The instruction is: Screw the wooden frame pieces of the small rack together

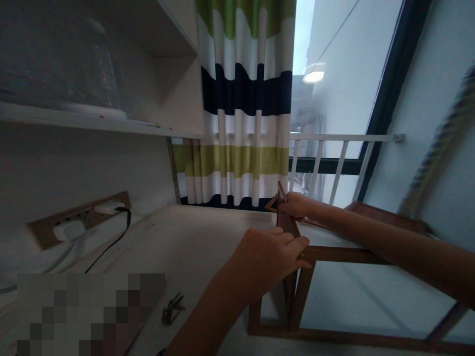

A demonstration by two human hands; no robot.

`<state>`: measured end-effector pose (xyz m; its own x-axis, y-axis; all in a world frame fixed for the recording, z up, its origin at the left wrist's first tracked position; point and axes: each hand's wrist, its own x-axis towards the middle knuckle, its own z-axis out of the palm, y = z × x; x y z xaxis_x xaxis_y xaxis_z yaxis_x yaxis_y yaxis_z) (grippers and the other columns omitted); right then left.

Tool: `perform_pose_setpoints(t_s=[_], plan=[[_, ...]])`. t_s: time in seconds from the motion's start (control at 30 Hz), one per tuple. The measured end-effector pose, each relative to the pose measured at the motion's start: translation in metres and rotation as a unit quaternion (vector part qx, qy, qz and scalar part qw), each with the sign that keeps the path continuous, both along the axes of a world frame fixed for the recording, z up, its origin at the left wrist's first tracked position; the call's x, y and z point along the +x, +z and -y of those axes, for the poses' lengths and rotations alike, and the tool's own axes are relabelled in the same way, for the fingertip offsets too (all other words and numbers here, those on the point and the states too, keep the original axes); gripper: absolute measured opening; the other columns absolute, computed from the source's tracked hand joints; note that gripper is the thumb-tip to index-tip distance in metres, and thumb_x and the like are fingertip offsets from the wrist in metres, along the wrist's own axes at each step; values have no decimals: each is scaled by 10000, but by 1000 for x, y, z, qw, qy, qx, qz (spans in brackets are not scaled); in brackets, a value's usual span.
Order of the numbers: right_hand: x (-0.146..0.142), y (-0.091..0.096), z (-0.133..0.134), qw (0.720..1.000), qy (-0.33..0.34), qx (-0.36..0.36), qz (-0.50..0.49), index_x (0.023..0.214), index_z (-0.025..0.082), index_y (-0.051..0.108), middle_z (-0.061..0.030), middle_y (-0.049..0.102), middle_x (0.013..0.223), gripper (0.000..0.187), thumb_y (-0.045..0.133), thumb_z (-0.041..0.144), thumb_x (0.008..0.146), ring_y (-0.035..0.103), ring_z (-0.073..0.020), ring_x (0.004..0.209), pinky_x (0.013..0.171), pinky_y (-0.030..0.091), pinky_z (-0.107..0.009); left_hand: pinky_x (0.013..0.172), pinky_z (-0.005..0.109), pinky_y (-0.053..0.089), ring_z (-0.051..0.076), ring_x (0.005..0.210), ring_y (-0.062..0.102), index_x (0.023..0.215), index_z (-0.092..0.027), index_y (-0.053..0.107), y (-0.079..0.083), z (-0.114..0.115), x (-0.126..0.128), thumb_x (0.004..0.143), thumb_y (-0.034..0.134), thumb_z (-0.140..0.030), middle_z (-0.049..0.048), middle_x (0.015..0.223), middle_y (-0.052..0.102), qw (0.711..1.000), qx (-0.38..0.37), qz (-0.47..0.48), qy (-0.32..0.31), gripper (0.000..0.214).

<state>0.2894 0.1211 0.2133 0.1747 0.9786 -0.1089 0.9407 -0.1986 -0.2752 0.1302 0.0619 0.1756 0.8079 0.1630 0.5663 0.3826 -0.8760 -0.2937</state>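
Observation:
A brown wooden frame (336, 254) of thin bars stands on the pale desk (185, 242), right of centre. My left hand (269, 259) is closed over its near upper corner, fingers pressed on the bar. My right hand (297, 205) reaches in from the right and grips the top of an upright brown board (284, 215) at the frame's far end. What lies under my palms is hidden.
A power strip (77, 220) with white plugs and a black cable (111, 242) sits on the wall at left. Dark screws (172, 309) lie on the desk near me. Shelves (92, 121) hang above left. A striped curtain (243, 109) and white window railing (341, 138) are behind.

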Motion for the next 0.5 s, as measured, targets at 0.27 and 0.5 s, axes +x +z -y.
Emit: perform_pose_setpoints(t_s=[0.27, 0.5], plan=[[-1, -4, -2, 1000, 10, 13, 10, 685, 110, 543, 44, 499, 551, 351, 462, 348, 930, 465, -64, 421, 413, 410, -182, 511, 281, 346, 148, 729, 565, 1063, -210, 519, -1, 2, -1, 825, 521, -411, -45, 789, 609, 1000, -11, 4, 11, 312], [-3, -3, -1, 1000, 16, 10, 8, 670, 116, 540, 56, 475, 504, 363, 439, 340, 938, 443, -63, 388, 394, 390, -181, 742, 332, 445, 190, 941, 523, 1220, -194, 408, -8, 8, -21, 790, 493, -558, 30, 1060, 580, 996, 4, 88, -29, 570]])
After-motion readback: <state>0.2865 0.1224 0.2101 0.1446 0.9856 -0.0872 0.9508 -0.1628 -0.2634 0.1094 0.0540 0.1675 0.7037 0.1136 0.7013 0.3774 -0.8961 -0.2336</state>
